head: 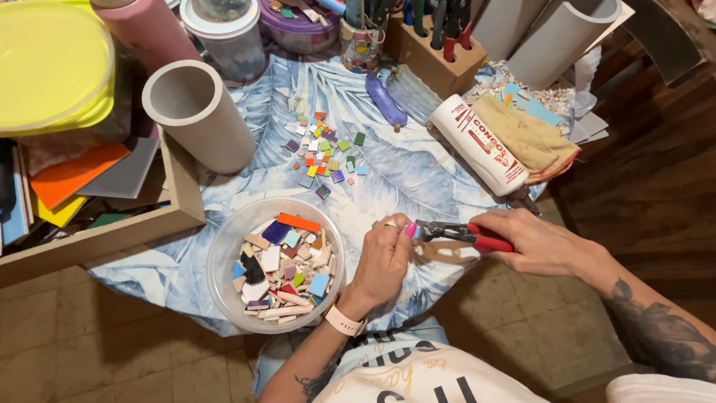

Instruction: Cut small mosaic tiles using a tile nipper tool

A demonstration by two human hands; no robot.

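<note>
Low and right of centre in the frame, the right hand (541, 242) is closed around the red handles of a pair of nippers (464, 234), whose dark jaws point left toward the left hand (384, 261). The left hand's fingers are pinched together at the jaw tips; what they pinch is too small to tell. A pale wristband (344, 320) sits on the left wrist. Just left of that hand, a clear round bowl (224, 254) holds a heap of flat tile shards (283, 265) in orange, blue, white, pink and black. Above the bowl, at the frame's centre, small coloured tile squares (324, 153) lie scattered on the surface (418, 175), which is covered by a blue-and-white leaf-patterned cloth. Right of them, in the upper right, a white cylindrical tube (479, 143) with a red-and-white label lies tilted, touching a tan cloth (529, 138). A grey pipe section (198, 112) stands upright in the upper left, beside a wooden tray (112, 227) that holds flat orange, yellow and grey sheets. A yellow round lid (48, 63) fills the top left corner. Along the top edge stand a clear lidded jar (224, 33), a purple container (298, 26) and a wooden block (432, 52) holding tools, with two more grey pipes (559, 33) leaning at the upper right.
</note>
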